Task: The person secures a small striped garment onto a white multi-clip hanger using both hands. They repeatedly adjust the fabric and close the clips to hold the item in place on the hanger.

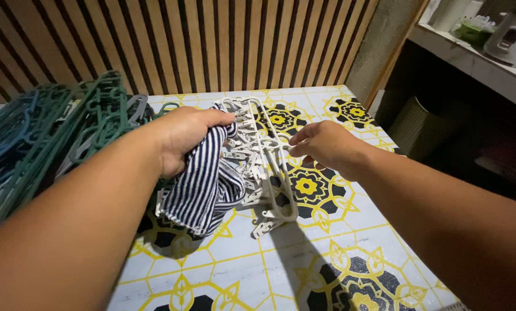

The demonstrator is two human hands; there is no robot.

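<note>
My left hand (180, 138) grips a bunched navy-and-white striped cloth (203, 184) that hangs down to the table. The cloth lies against a white plastic clip hanger (269, 190) with many small pegs, tilted up over the table. My right hand (324, 145) pinches the right side of that white hanger's frame, fingers closed on it. Both forearms reach in from the bottom corners.
The table (350, 253) has a yellow, black and white floral tile pattern. A pile of green and blue plastic hangers (68, 126) lies at the left. A slatted wooden wall (212, 40) stands behind. At the right, a counter (476, 57) holds a white appliance.
</note>
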